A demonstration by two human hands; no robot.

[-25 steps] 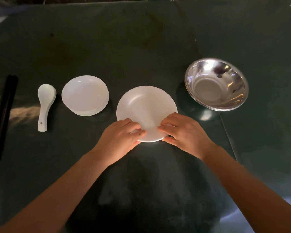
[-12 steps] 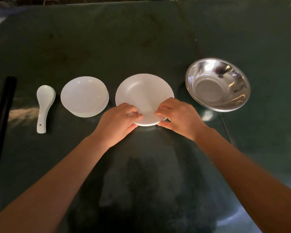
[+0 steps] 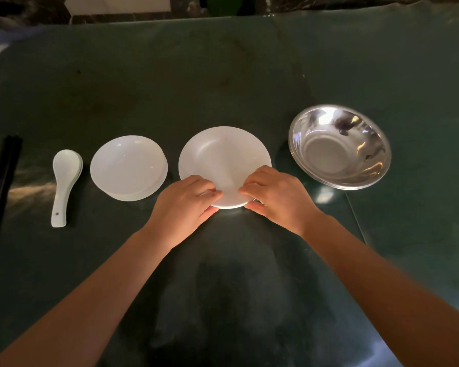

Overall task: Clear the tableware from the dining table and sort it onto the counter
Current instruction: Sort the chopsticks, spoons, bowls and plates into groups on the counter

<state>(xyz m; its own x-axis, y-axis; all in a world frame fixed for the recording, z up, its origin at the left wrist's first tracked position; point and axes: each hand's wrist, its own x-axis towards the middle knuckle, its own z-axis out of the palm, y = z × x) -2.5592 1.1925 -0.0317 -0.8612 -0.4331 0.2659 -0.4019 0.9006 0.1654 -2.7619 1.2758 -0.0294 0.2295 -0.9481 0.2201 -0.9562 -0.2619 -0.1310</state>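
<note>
Forward from where it was a second ago, the white plate [image 3: 224, 160] now sits in line between the stack of white bowls [image 3: 129, 168] and the steel bowl [image 3: 339, 147]. Both hands pinch its near rim: the left hand [image 3: 186, 205] and right hand [image 3: 278, 197] each form a closed grip, fingers on top, thumbs below. To finish well, lower the far edge flat onto the desk [image 3: 223, 274], then let go outward from the grip, nudging neither neighbour nor the spoon [image 3: 64, 181].
</note>
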